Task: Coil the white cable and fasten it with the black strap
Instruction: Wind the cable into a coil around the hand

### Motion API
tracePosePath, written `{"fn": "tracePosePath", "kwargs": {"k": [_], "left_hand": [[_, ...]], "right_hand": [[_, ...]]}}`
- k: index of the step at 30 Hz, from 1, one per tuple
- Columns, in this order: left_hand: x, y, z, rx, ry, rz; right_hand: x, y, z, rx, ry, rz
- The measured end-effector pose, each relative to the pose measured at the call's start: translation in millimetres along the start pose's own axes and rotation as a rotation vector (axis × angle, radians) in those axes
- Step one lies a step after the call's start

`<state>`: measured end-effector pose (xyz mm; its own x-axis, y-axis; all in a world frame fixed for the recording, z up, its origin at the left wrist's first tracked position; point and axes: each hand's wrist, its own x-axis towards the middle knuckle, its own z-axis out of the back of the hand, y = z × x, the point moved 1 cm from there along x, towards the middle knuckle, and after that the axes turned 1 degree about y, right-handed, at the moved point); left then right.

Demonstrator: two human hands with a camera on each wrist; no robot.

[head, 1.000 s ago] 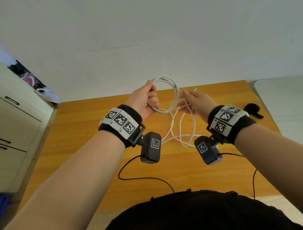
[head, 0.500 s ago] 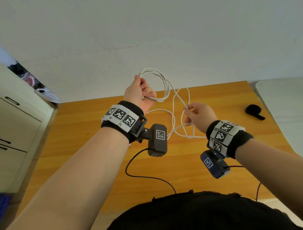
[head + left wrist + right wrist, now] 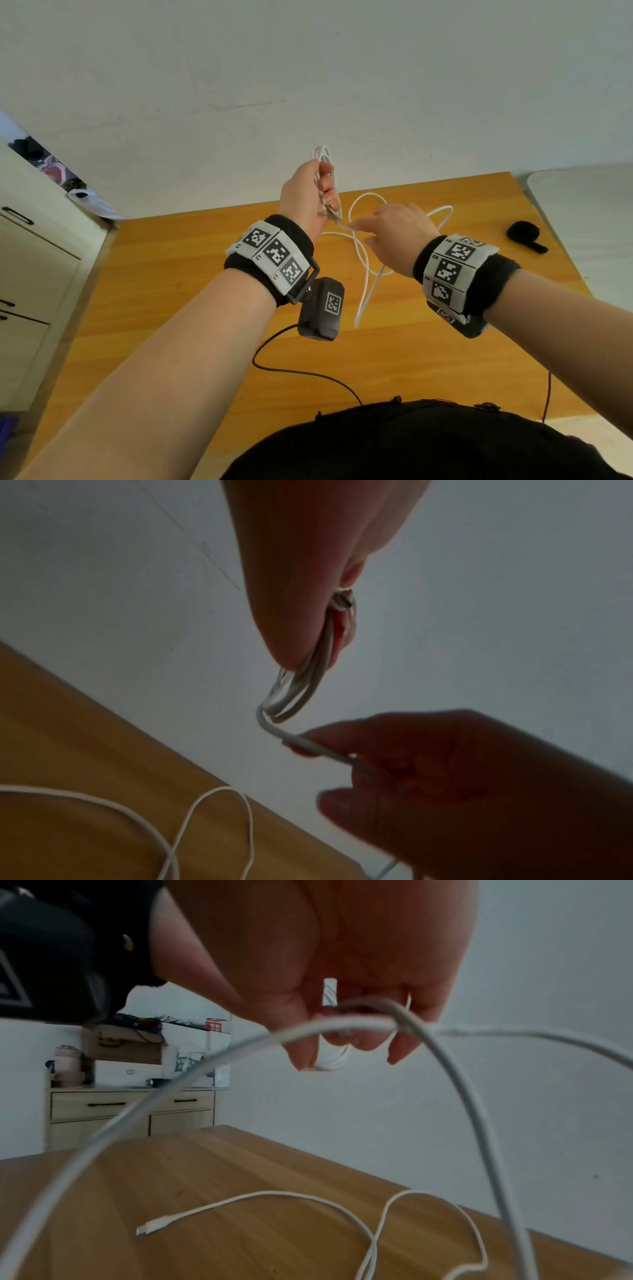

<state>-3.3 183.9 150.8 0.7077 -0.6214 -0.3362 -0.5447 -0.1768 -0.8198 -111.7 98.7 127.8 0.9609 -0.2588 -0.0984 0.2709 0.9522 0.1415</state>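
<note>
Just beside the left hand point(image 3: 306, 192), clenched on the gathered coils to keep them together, the white cable point(image 3: 363, 260) was pinched by the right hand point(image 3: 399, 229), seemingly to feed another loop.

the white cable point(image 3: 363, 253) is thin, partly gathered into several narrow loops held upright near frame centre; the rest trails in loose crossing curves on the wood, its plug end free. the black strap point(image 3: 524, 234), rolled up, lies at right, well apart.
</note>
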Motion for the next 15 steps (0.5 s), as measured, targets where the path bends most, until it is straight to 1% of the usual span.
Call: {"fn": "tracePosePath", "kwargs": {"k": [2, 4, 6, 9, 11, 13, 15], "left_hand": [[-1, 5, 0, 0.121, 0.007, -0.058], [-3, 8, -1, 0.281, 0.025, -0.138], [-5, 11, -3, 0.414, 0.037, -0.212], [-8, 12, -7, 0.565, 0.013, -0.3], [-10, 11, -10, 0.655, -0.003, -0.354], [-10, 10, -10, 0.748, -0.006, -0.387], [-8, 10, -9, 0.81, 0.009, -0.375]], "right_hand": [[1, 1, 3, 0.007, -0.034, 0.011], [0, 0, 6, 0.068, -0.072, 0.005], [-2, 1, 8, 0.245, -0.086, -0.032], [-5, 1, 10, 0.578, -0.094, -0.085], [-6, -1, 11, 0.7, -0.058, -0.094], [-8, -2, 12, 0.75, -0.007, -0.077], [-10, -3, 11, 0.735, 0.005, -0.056]]}}
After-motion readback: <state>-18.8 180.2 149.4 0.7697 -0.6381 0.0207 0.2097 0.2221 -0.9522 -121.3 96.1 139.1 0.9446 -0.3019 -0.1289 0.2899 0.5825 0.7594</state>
